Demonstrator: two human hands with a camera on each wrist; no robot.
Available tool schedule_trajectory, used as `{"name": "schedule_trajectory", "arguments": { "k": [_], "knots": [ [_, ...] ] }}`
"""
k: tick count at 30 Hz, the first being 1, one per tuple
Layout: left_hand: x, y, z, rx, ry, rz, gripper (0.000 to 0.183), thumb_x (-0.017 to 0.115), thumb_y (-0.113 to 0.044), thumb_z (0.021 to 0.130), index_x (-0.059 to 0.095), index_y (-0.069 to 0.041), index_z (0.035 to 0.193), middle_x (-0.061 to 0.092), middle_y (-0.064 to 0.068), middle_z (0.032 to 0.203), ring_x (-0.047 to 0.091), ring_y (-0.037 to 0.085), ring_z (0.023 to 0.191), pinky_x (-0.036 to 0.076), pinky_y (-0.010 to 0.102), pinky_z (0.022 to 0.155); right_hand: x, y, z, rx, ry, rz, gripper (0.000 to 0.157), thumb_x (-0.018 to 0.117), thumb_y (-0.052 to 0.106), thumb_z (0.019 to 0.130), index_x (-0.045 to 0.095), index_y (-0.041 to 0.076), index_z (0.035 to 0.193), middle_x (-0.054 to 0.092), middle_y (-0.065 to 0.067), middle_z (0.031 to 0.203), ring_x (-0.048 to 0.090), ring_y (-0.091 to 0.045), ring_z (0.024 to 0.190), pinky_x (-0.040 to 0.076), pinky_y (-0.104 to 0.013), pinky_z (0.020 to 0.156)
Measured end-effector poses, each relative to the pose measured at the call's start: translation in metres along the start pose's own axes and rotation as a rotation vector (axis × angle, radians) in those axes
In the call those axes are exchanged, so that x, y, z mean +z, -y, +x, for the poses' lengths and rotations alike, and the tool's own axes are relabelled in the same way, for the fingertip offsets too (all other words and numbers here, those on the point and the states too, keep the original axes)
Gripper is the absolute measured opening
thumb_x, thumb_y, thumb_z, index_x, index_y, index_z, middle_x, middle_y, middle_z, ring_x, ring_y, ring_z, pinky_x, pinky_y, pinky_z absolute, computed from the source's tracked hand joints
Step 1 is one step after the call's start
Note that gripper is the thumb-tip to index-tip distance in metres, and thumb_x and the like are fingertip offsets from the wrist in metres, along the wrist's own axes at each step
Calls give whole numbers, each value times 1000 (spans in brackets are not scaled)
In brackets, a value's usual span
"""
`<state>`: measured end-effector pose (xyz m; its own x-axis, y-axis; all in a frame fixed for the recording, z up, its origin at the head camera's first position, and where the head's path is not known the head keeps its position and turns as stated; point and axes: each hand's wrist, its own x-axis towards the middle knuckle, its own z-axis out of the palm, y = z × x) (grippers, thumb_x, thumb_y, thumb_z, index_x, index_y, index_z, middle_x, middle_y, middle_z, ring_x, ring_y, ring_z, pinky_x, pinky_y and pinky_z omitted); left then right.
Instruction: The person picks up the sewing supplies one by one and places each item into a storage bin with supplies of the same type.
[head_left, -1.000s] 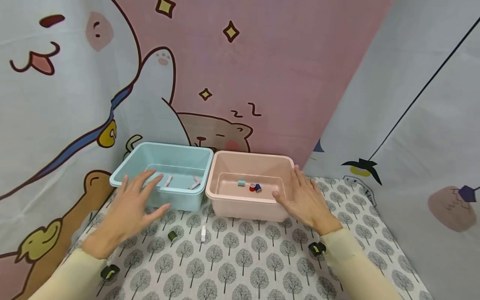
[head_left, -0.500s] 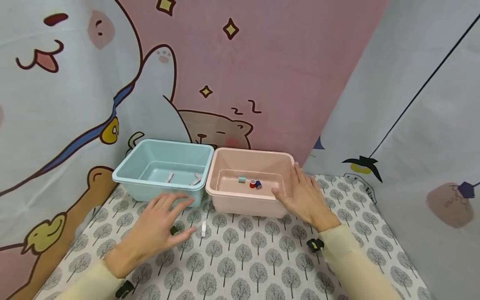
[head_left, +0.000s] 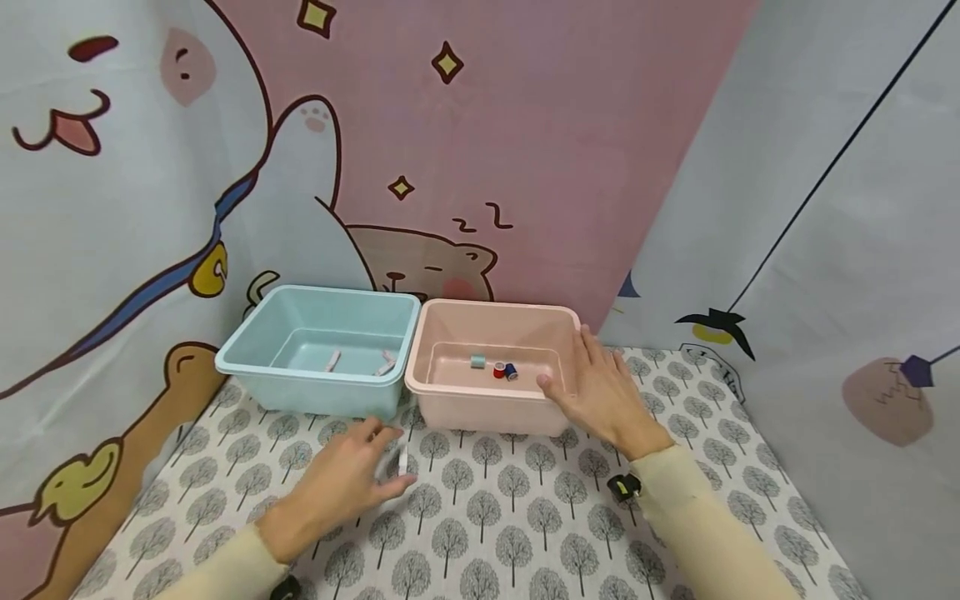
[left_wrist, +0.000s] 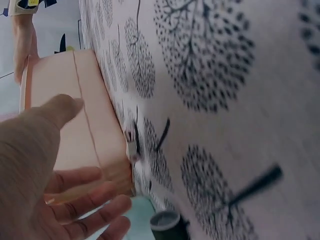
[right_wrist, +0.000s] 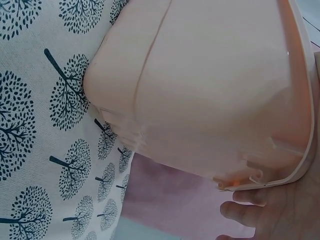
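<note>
My left hand [head_left: 337, 475] is low over the cloth with thumb and fingers spread and nothing between them. Below its fingers in the left wrist view is a dark green thread spool [left_wrist: 167, 225], hidden behind the hand in the head view. A slim white piece [head_left: 403, 459] with a split end, like a small clothespin, lies just beyond the thumb. My right hand [head_left: 607, 396] rests on the right rim of the pink bin [head_left: 487, 410], fingers extended, thumb over the near rim. Inside that bin are a light blue spool [head_left: 477, 362], a red spool [head_left: 498, 371] and a dark blue spool [head_left: 512, 372].
A light blue bin [head_left: 315, 396] stands left of the pink one, holding several slim whitish pieces [head_left: 333, 360]. Both bins stand on a tree-print cloth [head_left: 517, 517], against a cartoon-printed curtain [head_left: 562, 167] that also hangs along both sides.
My left hand has come down and to the right, from in front of the blue bin to the green spool and white piece. The right hand stays at the pink bin's rim.
</note>
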<state>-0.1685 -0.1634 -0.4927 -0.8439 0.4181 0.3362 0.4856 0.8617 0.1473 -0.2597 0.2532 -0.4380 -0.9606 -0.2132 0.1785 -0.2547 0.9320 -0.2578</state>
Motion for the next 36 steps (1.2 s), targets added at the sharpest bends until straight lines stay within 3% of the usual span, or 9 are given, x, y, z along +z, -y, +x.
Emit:
{"name": "schedule_trajectory", "arguments": {
  "k": [4, 11, 16, 23, 27, 30, 36],
  "knots": [
    [8, -4, 3, -59, 64, -48, 67, 100, -54, 90, 81, -7, 135, 79, 13, 126, 76, 19, 91, 72, 35, 78, 1, 0, 0, 2, -3, -5, 118, 41, 84, 113, 13, -5, 185, 8, -26, 196, 20, -52, 181, 12, -77, 146],
    [14, -7, 5, -146, 94, -106, 63, 105, -45, 86, 81, -6, 131, 78, 16, 123, 76, 19, 85, 72, 36, 74, 4, 3, 2, -5, -8, 10, 117, 43, 83, 113, 15, -4, 185, 11, -27, 195, 23, -53, 180, 14, -77, 145],
    [19, -7, 8, -164, 114, -196, 54, 105, -33, 87, 83, -4, 127, 78, 19, 123, 78, 19, 85, 72, 35, 75, 5, 3, 1, -3, -12, 16, 114, 46, 79, 114, 15, -5, 184, 10, -27, 195, 22, -52, 181, 14, -76, 146],
    [23, -3, 11, -110, 118, -357, 39, 100, -9, 89, 85, -1, 125, 79, 13, 119, 78, 13, 88, 67, 19, 73, 4, 2, 0, 3, -11, 28, 112, 46, 77, 115, 14, -5, 185, 9, -27, 196, 20, -53, 181, 14, -76, 146],
    [23, -1, 13, -54, 124, -423, 33, 94, 4, 89, 86, -1, 121, 80, 10, 111, 73, 9, 83, 64, 17, 70, 4, 3, 0, 5, -19, 39, 112, 46, 77, 114, 14, -4, 185, 9, -26, 196, 21, -53, 181, 15, -76, 146],
    [22, 0, 15, -37, 130, -436, 30, 92, 7, 88, 87, -3, 116, 80, 6, 102, 70, 7, 81, 64, 19, 70, 5, 2, 0, 5, -19, 44, 112, 46, 77, 115, 13, -4, 185, 9, -27, 196, 21, -53, 180, 15, -76, 146],
    [24, 2, 16, -21, 151, -481, 27, 92, 8, 90, 87, -3, 113, 84, 7, 106, 75, 4, 84, 66, 17, 75, 5, 1, -2, 18, -21, 48, 112, 45, 77, 114, 13, -4, 185, 9, -27, 195, 22, -55, 180, 15, -76, 145]
  ]
}}
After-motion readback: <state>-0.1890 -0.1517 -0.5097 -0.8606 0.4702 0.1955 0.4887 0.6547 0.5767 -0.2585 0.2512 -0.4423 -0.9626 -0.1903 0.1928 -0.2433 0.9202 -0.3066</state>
